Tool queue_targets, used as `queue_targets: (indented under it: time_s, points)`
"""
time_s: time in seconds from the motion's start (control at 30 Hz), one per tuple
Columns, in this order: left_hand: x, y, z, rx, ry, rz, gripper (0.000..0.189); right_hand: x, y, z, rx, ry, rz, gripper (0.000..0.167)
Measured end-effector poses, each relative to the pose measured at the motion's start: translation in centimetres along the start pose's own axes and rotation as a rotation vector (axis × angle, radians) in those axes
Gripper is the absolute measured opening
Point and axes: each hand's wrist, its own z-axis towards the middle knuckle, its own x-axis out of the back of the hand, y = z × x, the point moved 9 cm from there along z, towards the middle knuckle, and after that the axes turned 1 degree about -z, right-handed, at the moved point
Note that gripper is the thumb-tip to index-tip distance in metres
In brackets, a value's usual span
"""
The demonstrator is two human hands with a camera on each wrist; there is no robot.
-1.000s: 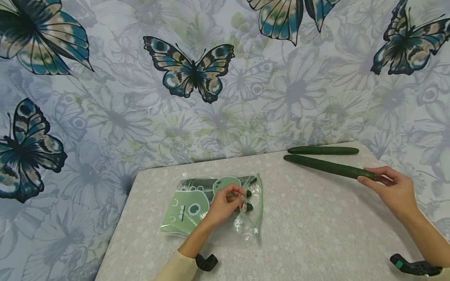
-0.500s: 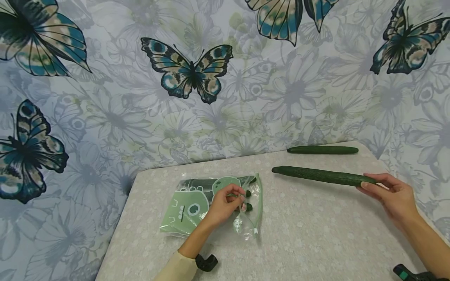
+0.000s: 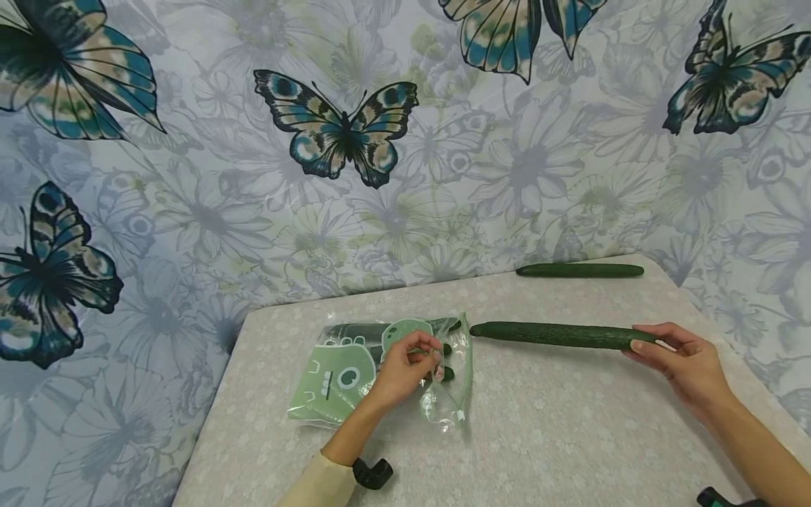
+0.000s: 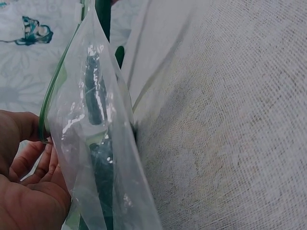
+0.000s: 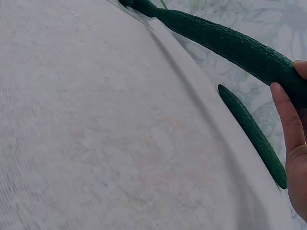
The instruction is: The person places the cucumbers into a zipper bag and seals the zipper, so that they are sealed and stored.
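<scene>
Table (image 3: 538, 429) filled the near part, pale patterned cloth on top. Clear bag (image 3: 342, 380) lay left on it: thin limp film, light, likely slippery and quick to crumple; best held by a layer near the mouth. Held cucumber (image 3: 551, 334) was right of the bag, left tip level with the mouth; couldn't tell if they touched. Should have been stiff, firm, fairly hefty, slightly bumpy, apt to snap if bent hard. An end hold kept the front free, but mid-length would have balanced better. Second cucumber (image 3: 579, 270) lay at the far right edge, same handling, untouched. Bagged cucumbers (image 3: 449, 374) showed three ends inside the film. Right hand (image 3: 684, 362) gripped the held cucumber's right end, thumb against fingers. Left hand (image 3: 405, 362) pinched film near the mouth. Green strip (image 3: 471, 366) edged the mouth; white slider (image 3: 461, 415) at its near end, small, a fingertip job. Green cartoon print on the bag; no brand, label or readable writing seen.
</scene>
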Motion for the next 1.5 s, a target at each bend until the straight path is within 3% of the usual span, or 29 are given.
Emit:
queue_targets:
  time_s: [0.57,1.07,1.3,1.5]
  points:
    - [-0.9,0.3,0.1,-0.022,-0.006,-0.015,0.018,-2.2,3.3,2.1,-0.064,-0.051,-0.094,0.036]
    - [-1.0,0.4,0.2,-0.030,0.025,-0.007,0.018,-2.3,3.4,2.5,-0.079,-0.180,-0.079,0.038]
    - [-1.4,0.3,0.2,-0.036,0.020,-0.031,0.018,-2.1,5.1,3.5,-0.117,-0.131,-0.133,0.032]
    - [-1.6,0.3,0.3,-0.047,0.030,-0.009,0.020,-3.4,7.3,4.4,-0.191,-0.100,-0.080,0.029]
